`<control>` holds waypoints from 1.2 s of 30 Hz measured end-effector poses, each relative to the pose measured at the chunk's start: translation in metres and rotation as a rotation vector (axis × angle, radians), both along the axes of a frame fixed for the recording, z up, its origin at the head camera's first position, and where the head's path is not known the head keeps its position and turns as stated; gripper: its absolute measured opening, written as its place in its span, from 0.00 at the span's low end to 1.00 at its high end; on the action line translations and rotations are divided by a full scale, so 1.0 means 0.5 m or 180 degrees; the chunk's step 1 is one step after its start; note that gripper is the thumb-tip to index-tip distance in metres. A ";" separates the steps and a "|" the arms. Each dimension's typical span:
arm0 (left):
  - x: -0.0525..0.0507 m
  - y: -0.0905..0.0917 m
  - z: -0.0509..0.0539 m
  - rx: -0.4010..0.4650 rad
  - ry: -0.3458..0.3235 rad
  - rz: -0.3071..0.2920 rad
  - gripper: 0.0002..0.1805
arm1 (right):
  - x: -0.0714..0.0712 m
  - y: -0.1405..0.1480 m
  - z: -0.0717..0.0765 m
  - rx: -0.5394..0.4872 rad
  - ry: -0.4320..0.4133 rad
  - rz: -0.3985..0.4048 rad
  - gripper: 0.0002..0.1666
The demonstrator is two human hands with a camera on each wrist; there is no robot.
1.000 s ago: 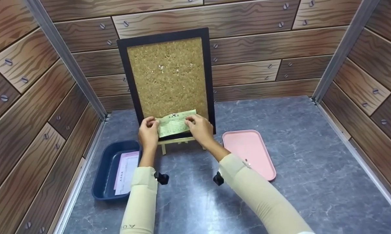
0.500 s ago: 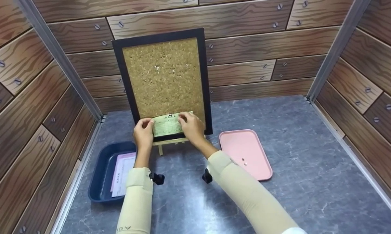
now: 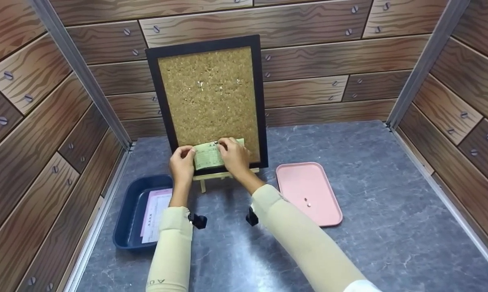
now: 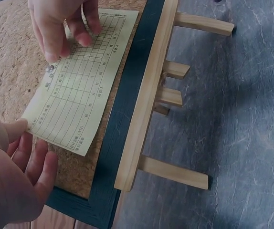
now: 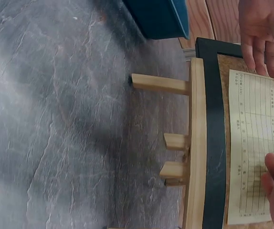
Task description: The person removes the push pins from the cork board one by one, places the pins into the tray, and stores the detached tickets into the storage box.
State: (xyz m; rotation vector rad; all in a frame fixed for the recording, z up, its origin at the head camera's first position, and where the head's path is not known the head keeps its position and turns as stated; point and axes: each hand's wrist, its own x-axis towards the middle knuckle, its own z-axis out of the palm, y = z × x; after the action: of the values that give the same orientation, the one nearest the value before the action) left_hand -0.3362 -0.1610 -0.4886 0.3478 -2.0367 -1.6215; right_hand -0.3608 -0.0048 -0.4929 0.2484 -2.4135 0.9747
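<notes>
A pale green printed form (image 3: pixel 206 157) lies against the lower part of a black-framed cork board (image 3: pixel 211 105). My left hand (image 3: pixel 182 164) pinches its upper left corner between thumb and fingers, clearest in the left wrist view. A small push pin (image 4: pixel 49 69) sits at the middle of the form's top edge. Right at that pin are the fingertips of my right hand (image 3: pixel 235 156); the pin shows beside them, not between them. This hand covers part of the form's right half in the head view.
The board stands on a wooden easel (image 4: pixel 146 95). A dark blue bin (image 3: pixel 124 219) with pink and white slips (image 3: pixel 156 215) is at left. At right, a pink tray (image 3: pixel 304 178) holds small pins (image 3: pixel 308 204). Wood-patterned walls enclose the table (image 3: pixel 390 202).
My right hand has moved left from the form's right edge to the push pin at its top middle. My left hand keeps its grip on the left corner.
</notes>
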 end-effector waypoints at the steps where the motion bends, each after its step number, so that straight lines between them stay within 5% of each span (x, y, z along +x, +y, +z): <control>1: -0.001 0.000 0.000 0.0006 0.0005 -0.0013 0.06 | 0.000 -0.002 0.001 -0.0018 -0.0013 -0.0002 0.10; 36: -0.004 -0.007 0.001 0.0106 0.0079 -0.0127 0.05 | -0.010 -0.017 0.006 -0.0103 -0.0099 0.0017 0.04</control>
State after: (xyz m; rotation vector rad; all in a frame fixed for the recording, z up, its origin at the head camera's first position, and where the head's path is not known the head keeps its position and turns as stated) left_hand -0.3382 -0.1645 -0.4883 0.2992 -2.0121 -1.6771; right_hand -0.3660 -0.0133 -0.4902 0.2297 -2.4241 1.0263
